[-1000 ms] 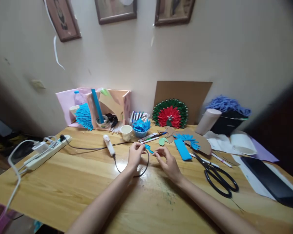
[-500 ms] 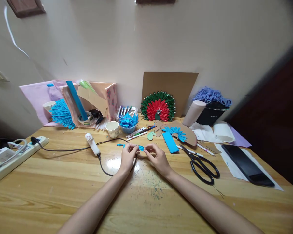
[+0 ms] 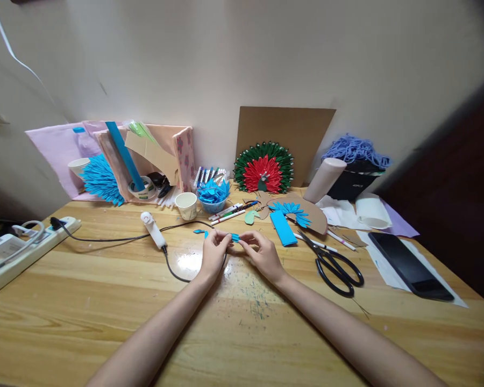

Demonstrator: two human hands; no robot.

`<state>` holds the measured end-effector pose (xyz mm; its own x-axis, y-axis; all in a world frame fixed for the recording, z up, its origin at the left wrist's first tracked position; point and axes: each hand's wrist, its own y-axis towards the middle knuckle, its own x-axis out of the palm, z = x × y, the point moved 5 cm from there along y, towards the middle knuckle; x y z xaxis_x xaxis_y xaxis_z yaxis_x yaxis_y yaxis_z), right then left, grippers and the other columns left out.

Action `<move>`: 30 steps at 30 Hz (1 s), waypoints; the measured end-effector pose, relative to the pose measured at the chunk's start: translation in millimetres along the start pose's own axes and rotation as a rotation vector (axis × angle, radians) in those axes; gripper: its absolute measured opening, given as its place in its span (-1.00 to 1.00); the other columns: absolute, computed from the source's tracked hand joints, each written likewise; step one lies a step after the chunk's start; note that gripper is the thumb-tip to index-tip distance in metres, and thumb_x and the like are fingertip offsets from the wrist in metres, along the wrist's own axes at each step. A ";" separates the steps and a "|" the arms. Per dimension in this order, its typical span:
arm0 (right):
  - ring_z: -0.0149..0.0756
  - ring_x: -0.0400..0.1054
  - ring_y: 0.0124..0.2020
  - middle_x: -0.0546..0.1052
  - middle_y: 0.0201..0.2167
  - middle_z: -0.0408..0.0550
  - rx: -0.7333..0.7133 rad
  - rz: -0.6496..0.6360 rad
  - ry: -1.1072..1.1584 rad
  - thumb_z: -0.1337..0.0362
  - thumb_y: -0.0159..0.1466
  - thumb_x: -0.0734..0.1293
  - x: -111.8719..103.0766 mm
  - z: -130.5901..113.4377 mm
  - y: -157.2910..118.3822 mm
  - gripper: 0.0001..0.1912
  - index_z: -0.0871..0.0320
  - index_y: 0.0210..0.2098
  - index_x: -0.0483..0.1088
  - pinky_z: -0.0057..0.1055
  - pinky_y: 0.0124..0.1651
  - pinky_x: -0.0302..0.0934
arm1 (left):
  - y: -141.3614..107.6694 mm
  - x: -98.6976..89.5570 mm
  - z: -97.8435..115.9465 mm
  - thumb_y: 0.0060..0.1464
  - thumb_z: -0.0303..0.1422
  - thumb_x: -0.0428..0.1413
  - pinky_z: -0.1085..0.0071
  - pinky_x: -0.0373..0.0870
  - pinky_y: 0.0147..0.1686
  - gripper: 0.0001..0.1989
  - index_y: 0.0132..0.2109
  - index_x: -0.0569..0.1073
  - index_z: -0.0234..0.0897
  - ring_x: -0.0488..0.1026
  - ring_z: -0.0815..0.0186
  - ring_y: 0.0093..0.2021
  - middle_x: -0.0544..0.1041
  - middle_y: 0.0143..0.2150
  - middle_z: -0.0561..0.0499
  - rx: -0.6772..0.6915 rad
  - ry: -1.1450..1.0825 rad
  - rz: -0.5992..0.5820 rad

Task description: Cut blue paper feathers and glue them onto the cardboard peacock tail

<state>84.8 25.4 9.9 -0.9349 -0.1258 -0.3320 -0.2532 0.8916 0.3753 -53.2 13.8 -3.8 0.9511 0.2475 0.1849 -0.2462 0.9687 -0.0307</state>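
Between my two hands is a small piece of blue paper (image 3: 234, 237), pinched at its ends just above the table. My left hand (image 3: 215, 252) is closed on its left side, thumb and fingertips together. My right hand (image 3: 263, 253) pinches the other side. A loose blue paper petal (image 3: 199, 231) lies just left of my left hand. Beyond my hands sit a green paper cutout (image 3: 250, 217), a folded blue paper strip (image 3: 283, 228) and a brown cardboard piece (image 3: 317, 215) bearing a fan of blue petals (image 3: 292, 210).
Black-handled scissors (image 3: 334, 267) and a phone (image 3: 410, 266) lie to the right. A white glue gun (image 3: 153, 230) with a black cord lies left, near a power strip (image 3: 32, 252). Behind stand a paper cup (image 3: 186, 206), a bowl of blue petals (image 3: 213, 196) and a red-green petal fan (image 3: 263, 167).
The view has tilted down slightly, so everything sits a little higher. Both hands keep pinching the blue paper, with small finger shifts.
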 end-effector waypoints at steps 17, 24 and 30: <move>-0.31 0.36 -0.33 0.45 -0.38 -0.04 -0.006 0.003 -0.038 0.21 0.20 0.22 -0.6 -0.4 0.8 -0.82 0.18 -0.33 0.37 -0.40 -0.28 0.28 | -0.3 1.0 1.7 -0.17 -0.31 0.17 0.47 0.33 -0.41 -0.82 -0.44 0.35 -0.33 0.39 0.40 -0.47 0.42 -0.50 0.06 0.024 0.025 -0.004; -0.30 0.34 -0.34 0.43 -0.38 -0.03 -0.022 -0.005 -0.065 0.21 0.21 0.20 -0.7 -2.2 0.1 -0.82 0.19 -0.34 0.35 -0.41 -0.32 0.28 | 0.0 0.9 0.3 -0.13 -0.30 0.14 0.48 0.32 -0.42 -0.82 -0.43 0.33 -0.32 0.38 0.38 -0.45 0.40 -0.48 0.05 0.055 0.072 -0.020; -0.32 0.33 -0.34 0.41 -0.39 -0.04 -0.047 -0.017 -0.071 0.25 0.22 0.19 0.9 -1.0 -0.2 -0.86 0.17 -0.34 0.32 -0.46 -0.39 0.26 | -2.0 3.4 3.0 -0.09 -0.29 0.10 0.49 0.29 -0.46 -0.83 -0.42 0.32 -0.32 0.34 0.41 -0.51 0.36 -0.51 0.09 0.076 0.118 -0.057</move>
<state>83.7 24.7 10.4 -0.9106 -0.1080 -0.3988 -0.2818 0.8682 0.4083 -50.0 12.6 -0.2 0.9781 0.1970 0.0677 -0.2006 0.9783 0.0519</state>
